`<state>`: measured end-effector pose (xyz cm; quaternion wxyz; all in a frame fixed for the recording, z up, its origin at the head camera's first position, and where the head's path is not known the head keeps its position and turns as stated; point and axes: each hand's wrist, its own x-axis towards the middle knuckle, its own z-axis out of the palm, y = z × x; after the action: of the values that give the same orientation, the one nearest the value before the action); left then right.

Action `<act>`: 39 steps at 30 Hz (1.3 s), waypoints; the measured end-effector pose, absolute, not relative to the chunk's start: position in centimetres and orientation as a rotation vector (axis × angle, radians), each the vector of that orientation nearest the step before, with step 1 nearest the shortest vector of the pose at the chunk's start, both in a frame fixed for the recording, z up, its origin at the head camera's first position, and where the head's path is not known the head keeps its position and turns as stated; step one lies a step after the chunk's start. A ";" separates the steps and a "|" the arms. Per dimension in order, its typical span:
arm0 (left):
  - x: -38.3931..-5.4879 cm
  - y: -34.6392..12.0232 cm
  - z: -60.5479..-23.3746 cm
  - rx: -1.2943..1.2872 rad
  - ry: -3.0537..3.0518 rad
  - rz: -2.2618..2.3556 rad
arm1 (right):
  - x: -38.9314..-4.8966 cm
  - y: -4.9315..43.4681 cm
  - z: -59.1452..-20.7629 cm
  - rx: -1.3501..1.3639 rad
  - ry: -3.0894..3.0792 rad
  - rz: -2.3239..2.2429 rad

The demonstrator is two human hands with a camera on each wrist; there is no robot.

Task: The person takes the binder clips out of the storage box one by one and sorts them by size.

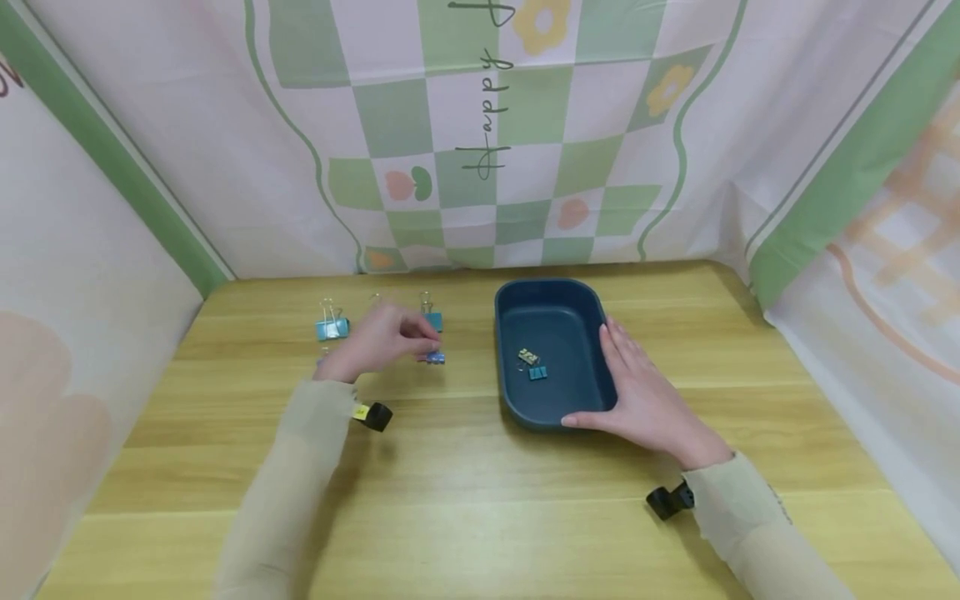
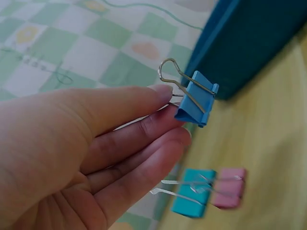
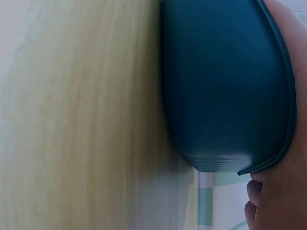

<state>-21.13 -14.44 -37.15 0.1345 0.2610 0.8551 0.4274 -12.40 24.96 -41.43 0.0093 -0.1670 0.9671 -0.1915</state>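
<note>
My left hand (image 1: 386,337) is over the left part of the table, its thumb and fingertips pinching a wire handle of a blue binder clip (image 2: 197,98). In the left wrist view, a teal binder clip (image 2: 193,194) and a pink binder clip (image 2: 230,188) lie below the hand. My right hand (image 1: 648,400) rests on the right side of a dark blue tray (image 1: 504,367), fingers straight along the side and thumb over the near rim. Inside the tray lie a yellow patterned binder clip (image 1: 528,357) and a small teal one (image 1: 537,373).
A light blue binder clip (image 1: 332,329) stands left of my left hand, and a teal one (image 1: 433,321) behind it. Others are partly hidden by the left hand and wrist. A patterned cloth (image 1: 465,208) hangs at the table's (image 1: 465,483) back edge.
</note>
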 end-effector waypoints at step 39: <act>-20.4 -15.5 -39.8 0.620 2.585 1.221 | -12.5 25.0 -41.6 -0.531 3.028 -0.602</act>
<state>-20.38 -15.55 -39.79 0.1080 0.2106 0.8785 0.4150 -12.47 25.01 -41.63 0.0043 -0.1695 0.9666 -0.1922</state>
